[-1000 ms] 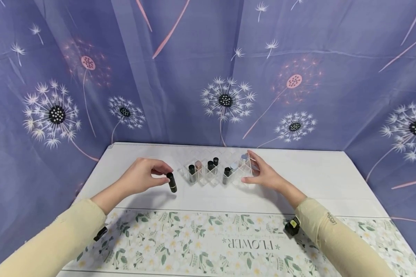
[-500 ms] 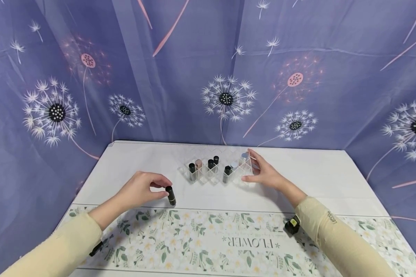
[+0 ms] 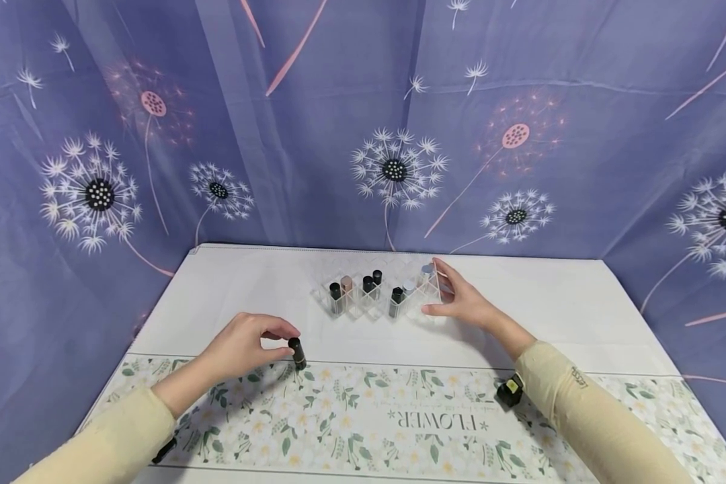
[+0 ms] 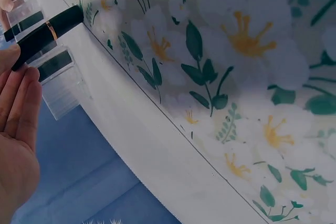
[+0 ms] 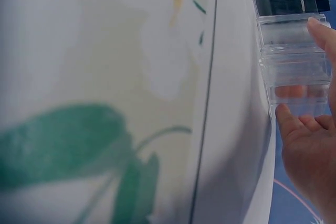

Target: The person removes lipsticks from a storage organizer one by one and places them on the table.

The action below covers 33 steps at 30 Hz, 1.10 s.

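Note:
My left hand pinches a black lipstick between thumb and fingers, near its upper end. In the left wrist view a thin gold band circles the lipstick. It stands nearly upright over the back edge of the floral strip. At the far side of the table is a clear lipstick organizer with diamond-shaped slots. My right hand grips its right end, thumb in front and fingers behind. Several tubes stand in the slots: black ones, a pinkish one and silver-topped ones.
The white table carries a printed flower strip with the word FLOWER upside down. A blue dandelion curtain hangs behind and at both sides. Black wrist devices show beneath both sleeves.
My left hand has drawn the lipstick toward me, away from the organizer, down to the edge of the flower strip. My right hand has stayed on the organizer's end.

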{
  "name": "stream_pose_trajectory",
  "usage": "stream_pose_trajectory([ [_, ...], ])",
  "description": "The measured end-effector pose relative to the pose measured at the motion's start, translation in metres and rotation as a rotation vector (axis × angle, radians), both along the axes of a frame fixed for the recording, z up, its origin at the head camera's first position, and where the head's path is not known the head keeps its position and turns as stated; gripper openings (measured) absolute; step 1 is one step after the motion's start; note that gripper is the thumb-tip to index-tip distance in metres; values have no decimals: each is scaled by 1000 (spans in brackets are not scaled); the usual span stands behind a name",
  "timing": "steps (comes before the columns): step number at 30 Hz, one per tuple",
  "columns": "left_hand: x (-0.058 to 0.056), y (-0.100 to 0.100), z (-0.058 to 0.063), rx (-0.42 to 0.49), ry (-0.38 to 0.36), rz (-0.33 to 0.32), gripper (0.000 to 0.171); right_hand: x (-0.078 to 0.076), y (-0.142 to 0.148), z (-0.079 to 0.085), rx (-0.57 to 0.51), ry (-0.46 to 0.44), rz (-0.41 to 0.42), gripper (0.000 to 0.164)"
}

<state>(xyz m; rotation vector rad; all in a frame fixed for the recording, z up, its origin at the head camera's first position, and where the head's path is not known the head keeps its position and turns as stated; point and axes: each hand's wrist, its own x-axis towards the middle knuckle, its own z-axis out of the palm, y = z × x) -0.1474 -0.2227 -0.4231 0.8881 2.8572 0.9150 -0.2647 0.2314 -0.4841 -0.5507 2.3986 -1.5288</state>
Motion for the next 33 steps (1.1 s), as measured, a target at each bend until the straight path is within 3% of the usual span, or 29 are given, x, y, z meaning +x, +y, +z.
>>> stream_pose_trajectory([
  [23,8,2,-7,2,71,-4,28,0,0,-1,1,3,5,112],
  [33,6,0,-2,19,-11,24,47,-1,0,-2,-2,1,4,113],
])
